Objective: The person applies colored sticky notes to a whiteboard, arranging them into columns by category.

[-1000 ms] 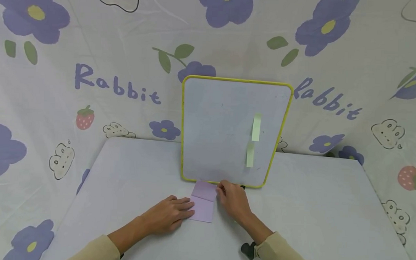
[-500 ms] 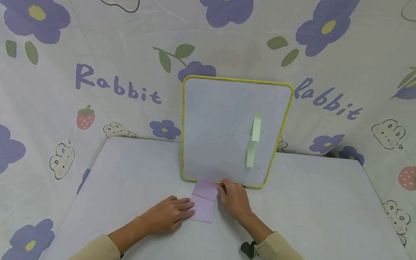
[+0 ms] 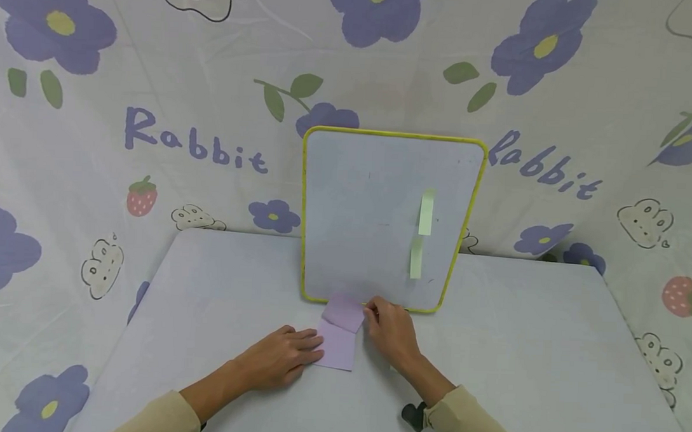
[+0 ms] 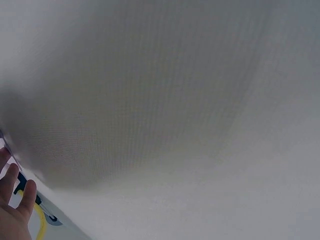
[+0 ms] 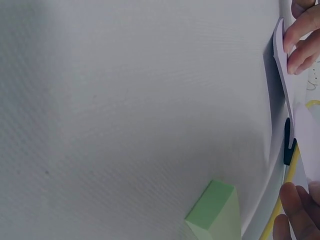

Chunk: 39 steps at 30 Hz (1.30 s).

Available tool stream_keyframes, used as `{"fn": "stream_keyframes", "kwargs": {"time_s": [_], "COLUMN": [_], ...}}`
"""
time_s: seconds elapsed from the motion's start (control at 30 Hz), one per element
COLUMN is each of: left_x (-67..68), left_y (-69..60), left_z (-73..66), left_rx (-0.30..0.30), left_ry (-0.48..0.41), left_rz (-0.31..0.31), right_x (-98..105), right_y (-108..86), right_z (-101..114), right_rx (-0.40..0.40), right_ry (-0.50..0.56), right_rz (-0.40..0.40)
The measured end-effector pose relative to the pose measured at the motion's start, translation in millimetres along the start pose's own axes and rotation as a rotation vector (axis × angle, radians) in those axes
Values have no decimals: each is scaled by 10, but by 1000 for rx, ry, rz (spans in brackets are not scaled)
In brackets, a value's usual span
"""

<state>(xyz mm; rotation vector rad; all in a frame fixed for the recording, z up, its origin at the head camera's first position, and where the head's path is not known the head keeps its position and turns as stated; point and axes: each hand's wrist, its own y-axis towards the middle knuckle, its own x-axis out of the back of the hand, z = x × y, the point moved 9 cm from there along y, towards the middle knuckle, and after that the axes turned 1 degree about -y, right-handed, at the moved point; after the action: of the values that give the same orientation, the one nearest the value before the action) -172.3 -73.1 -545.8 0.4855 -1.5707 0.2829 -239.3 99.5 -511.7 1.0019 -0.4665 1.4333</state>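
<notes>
A pad of light purple sticky notes (image 3: 337, 350) lies on the table in front of the whiteboard. My left hand (image 3: 280, 357) rests its outstretched fingers on the pad's left edge, pressing it to the table. The top sheet (image 3: 344, 313) is lifted and folded back toward the board, bending away from the pad. My right hand (image 3: 392, 332) pinches this sheet at its right corner between thumb and fingers. In the right wrist view, the pad's edge (image 5: 283, 70) shows under the left fingers (image 5: 304, 42), and the right fingers (image 5: 295, 202) show below.
Behind the pad a yellow-framed whiteboard (image 3: 368, 242) leans upright, with two pale green paper strips (image 3: 425, 214) stuck on its right side. A green sticky pad (image 5: 212, 210) lies by the right forearm, mostly hidden in the head view. A patterned cloth (image 3: 213, 78) hangs behind the table.
The top purple sheet has bent further up and shifted slightly right, its corner following my right hand. My left hand stays still on the pad.
</notes>
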Motion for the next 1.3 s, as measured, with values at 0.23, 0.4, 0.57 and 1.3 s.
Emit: {"fn": "stream_keyframes", "kwargs": {"time_s": [0.23, 0.4, 0.57, 1.3], "left_x": [-43, -29, -6, 39], "left_y": [-11, -11, -1, 58], "left_z": [11, 5, 5, -20], "left_rx": [13, 11, 12, -9], "left_ry": [-1, -2, -13, 12], "left_rz": [24, 17, 17, -40], "right_x": [64, 130, 158, 699], "right_y": [-4, -8, 8, 31], "right_z": [-2, 14, 10, 337], "right_rx": [18, 54, 82, 392], "right_ry": [41, 145, 262, 102], "right_rz": [-11, 8, 53, -202]}}
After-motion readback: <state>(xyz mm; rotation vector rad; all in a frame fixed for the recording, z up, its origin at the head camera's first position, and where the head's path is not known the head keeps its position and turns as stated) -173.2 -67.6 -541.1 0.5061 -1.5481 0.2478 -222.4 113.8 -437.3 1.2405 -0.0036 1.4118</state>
